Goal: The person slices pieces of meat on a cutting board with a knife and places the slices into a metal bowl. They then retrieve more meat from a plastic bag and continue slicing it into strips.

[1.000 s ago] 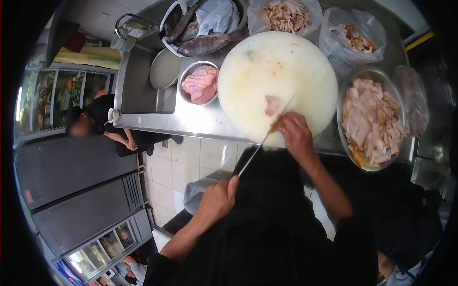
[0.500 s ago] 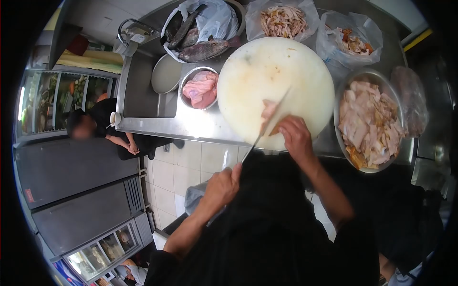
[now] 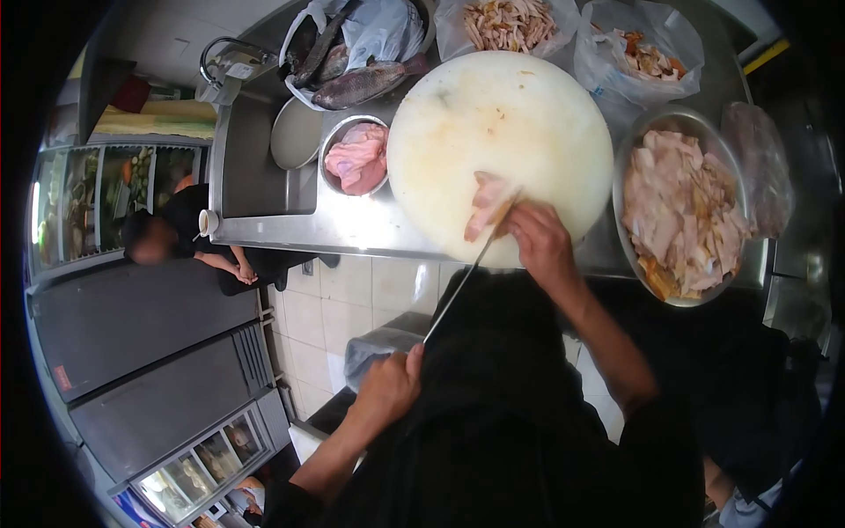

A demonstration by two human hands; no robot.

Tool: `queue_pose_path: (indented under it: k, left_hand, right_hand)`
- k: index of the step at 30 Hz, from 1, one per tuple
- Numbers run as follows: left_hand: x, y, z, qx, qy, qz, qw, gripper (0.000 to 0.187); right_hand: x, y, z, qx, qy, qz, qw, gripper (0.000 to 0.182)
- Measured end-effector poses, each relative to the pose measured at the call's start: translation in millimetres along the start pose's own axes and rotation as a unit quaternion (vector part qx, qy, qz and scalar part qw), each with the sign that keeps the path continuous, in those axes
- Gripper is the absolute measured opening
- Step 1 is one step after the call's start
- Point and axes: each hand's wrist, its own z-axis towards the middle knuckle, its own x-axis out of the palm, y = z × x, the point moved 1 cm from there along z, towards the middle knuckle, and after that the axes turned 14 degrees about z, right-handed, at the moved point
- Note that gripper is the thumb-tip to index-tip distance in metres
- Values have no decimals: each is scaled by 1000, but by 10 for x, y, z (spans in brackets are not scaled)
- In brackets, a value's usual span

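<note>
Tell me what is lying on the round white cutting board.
On the cutting board lies one pale pink piece of meat near its front edge, under the right hand. The knife held by the left hand crosses it. The hand covers part of the meat.

Shiny steel counter (image 3: pixel 370 231), matt plastic cutting board (image 3: pixel 493 123), metal bowl (image 3: pixel 627 158)

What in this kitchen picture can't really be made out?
All in the head view:
- Knife edge: its tip is hidden between the meat piece and the right hand.
- Knife handle: buried in the left hand.
- Bag of strips: cut off by the top edge.
- Fish: partly covered by their plastic bag.
- Seated person: face blurred.
- Display case contents: too small to tell.
</note>
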Motion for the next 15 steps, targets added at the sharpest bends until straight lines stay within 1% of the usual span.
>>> queue_pose_path:
  k: [2,5,8,11,15]
  left_hand:
    - [123,-84,179,62,-54,14,997,65]
    - [153,-234,525,85,-94,-22,992,67]
    - [58,-212,588,40,-68,-71,994,68]
    - [-1,-212,429,14,-30,-111,993,69]
    - [-52,-218,269,30,-32,-50,998,68]
  right_hand:
    - [16,7,-23,1,1,8,1000,15]
    - [-6,-2,-8,-6,9,8,1000,12]
    - [-21,-56,11,-22,1,0,1000,11]
    - [-22,-90,-69,-26,-7,-17,1000,12]
    - [-14,-76,-54,-22,-13,-13,1000,11]
